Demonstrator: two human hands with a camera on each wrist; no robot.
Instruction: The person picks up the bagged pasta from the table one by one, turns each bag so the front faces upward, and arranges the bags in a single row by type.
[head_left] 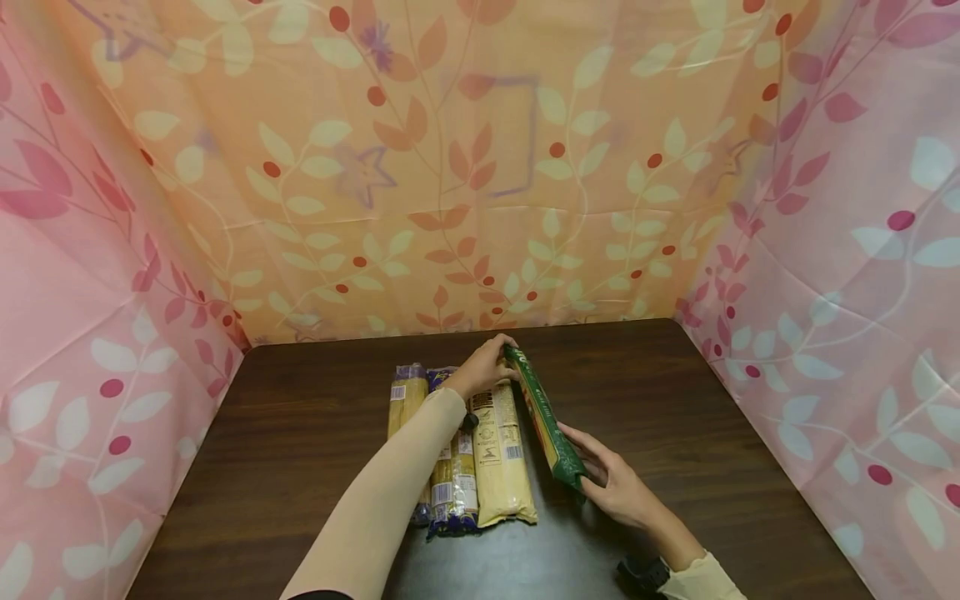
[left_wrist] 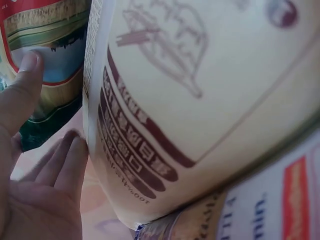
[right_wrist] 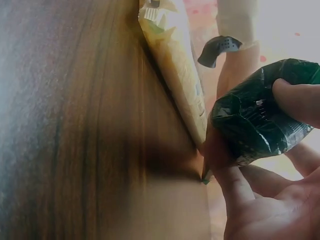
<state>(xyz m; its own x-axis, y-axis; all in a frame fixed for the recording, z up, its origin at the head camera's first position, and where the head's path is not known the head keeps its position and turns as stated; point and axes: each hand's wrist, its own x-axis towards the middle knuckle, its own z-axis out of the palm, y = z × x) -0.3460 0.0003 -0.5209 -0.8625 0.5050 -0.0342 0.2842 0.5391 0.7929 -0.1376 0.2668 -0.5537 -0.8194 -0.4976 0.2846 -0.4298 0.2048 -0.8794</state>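
A long green packet is held tilted on its edge above the table, to the right of the other packets. My left hand pinches its far end, with the thumb on its printed face in the left wrist view. My right hand grips the near end, which shows as crinkled dark green wrap in the right wrist view. Beside the green packet lies a cream packet with brown print. My left wrist passes over a blue-ended packet of pasta, partly hidden by the forearm.
At the left of the row lies a packet of long yellow sticks with a purple end, likely spaghetti. All the lying packets rest side by side on the dark wooden table. Floral cloth hangs behind the table and along both sides.
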